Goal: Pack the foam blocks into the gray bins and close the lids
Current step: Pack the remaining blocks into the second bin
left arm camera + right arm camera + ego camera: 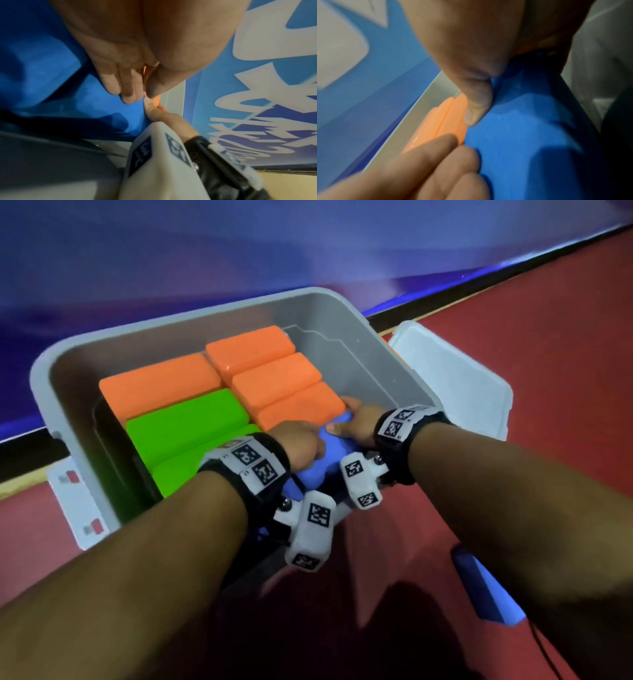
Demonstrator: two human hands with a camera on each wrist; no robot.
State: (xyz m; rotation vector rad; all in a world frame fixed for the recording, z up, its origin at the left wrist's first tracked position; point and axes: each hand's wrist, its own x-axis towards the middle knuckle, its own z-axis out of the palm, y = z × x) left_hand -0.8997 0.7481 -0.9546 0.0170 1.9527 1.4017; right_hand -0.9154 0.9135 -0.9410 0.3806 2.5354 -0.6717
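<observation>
The open gray bin (pixel 329 313) holds four orange blocks (pixel 270 378) and two green blocks (pixel 185 419) lying flat, a blue block (pixel 315 474) tilted at its near corner, and a second blue block (pixel 479 590) outside.

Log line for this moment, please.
step: seating blue block in gray bin | left hand: pressing it | right hand: gripping its end | lid: open | second blue block: outside bin

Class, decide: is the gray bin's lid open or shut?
Open. The gray bin shows its orange blocks from above; a lid flap lies outside its right wall.
</observation>
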